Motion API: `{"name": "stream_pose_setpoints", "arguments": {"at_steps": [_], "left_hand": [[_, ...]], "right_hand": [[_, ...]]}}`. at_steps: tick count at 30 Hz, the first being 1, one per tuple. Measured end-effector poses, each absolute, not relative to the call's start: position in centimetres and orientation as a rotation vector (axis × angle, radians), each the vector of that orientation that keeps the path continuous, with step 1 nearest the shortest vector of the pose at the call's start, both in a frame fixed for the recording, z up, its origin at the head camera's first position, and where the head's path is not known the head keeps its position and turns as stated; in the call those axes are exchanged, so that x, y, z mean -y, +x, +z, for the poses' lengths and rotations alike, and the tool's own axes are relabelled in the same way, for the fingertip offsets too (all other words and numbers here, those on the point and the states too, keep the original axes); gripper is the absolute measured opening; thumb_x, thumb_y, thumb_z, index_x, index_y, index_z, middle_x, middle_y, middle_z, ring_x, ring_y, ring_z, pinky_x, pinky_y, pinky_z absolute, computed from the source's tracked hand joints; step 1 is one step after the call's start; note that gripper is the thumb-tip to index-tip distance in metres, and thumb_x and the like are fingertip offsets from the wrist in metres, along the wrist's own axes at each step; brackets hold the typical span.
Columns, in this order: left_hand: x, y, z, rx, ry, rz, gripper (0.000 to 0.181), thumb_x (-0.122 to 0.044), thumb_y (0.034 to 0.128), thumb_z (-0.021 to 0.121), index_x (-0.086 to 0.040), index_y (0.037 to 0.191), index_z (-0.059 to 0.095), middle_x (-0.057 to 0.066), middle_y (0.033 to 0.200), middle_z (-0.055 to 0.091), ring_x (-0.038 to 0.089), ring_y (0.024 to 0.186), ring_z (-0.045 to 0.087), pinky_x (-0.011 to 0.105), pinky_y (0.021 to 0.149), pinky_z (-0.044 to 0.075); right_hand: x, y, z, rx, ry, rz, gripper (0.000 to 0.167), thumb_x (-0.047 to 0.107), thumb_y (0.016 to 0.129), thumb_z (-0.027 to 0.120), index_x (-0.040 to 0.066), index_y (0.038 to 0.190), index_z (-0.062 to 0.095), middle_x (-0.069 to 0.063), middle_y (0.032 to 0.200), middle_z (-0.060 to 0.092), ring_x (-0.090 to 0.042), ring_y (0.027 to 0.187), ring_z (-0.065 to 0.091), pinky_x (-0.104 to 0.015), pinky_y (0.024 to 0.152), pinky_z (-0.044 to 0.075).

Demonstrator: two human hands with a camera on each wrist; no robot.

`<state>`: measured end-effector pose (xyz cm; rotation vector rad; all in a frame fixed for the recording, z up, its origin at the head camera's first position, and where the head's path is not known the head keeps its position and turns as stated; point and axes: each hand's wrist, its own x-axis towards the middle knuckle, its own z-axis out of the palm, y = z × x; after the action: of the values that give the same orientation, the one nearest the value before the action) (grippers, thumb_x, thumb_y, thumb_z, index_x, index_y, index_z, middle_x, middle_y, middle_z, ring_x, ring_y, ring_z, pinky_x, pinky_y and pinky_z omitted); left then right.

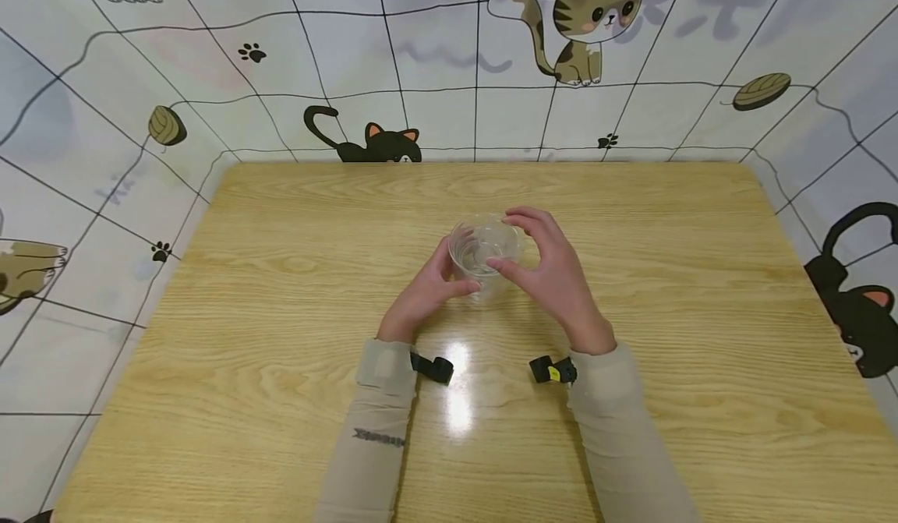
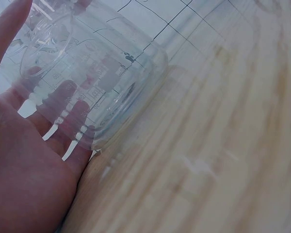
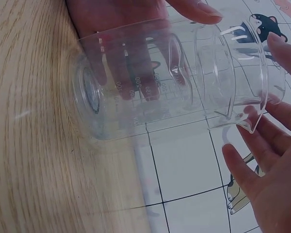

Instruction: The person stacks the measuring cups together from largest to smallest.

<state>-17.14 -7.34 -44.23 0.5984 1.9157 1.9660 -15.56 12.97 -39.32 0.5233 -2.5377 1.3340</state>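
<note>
A clear beaker with printed volume marks point(image 3: 111, 119) stands on the wooden table, base down. Nested in its top is what looks like a smaller clear beaker point(image 3: 211, 92) with a pouring lip; see-through walls make the two hard to separate. My left hand point(image 1: 431, 281) wraps the larger beaker from the left, thumb on the near side, fingers behind the wall point(image 2: 104, 107). Around the upper rim is my right hand point(image 1: 550, 273), thumb on the near side and fingers on the far side, apparently pinching the smaller beaker.
The wooden table point(image 1: 281, 273) extends around both hands. Behind it and along its sides rise white panels point(image 1: 442, 55) with black grid lines and cartoon cats. Black wrist-camera straps point(image 1: 433, 369) sit at both light sleeves.
</note>
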Motion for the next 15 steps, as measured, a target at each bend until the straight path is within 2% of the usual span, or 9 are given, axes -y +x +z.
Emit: {"name": "stream_pose_setpoints", "arguments": {"at_steps": [9, 15], "left_hand": [[7.38, -17.14, -44.20, -1.892, 0.594, 1.980, 0.077, -0.012, 0.0777, 0.069, -0.027, 0.139, 0.024, -0.010, 0.143, 0.023, 0.006, 0.131, 0.018, 0.034, 0.106, 0.014], [7.40, -17.13, -44.21, -1.895, 0.593, 1.980, 0.076, -0.006, 0.0784, 0.067, -0.026, 0.139, 0.025, -0.010, 0.143, 0.024, 0.006, 0.131, 0.019, 0.034, 0.106, 0.014]], "right_hand": [[-12.97, -15.76, -39.62, 2.540, 0.546, 1.296, 0.058, 0.042, 0.073, 0.070, 0.012, 0.120, 0.052, 0.007, 0.129, 0.041, -0.012, 0.120, 0.036, -0.042, 0.095, 0.033], [-12.89, -15.73, -39.65, 2.553, 0.541, 1.289, 0.058, 0.042, 0.073, 0.070, 0.011, 0.120, 0.053, 0.005, 0.129, 0.042, -0.014, 0.121, 0.036, -0.043, 0.095, 0.033]]}}
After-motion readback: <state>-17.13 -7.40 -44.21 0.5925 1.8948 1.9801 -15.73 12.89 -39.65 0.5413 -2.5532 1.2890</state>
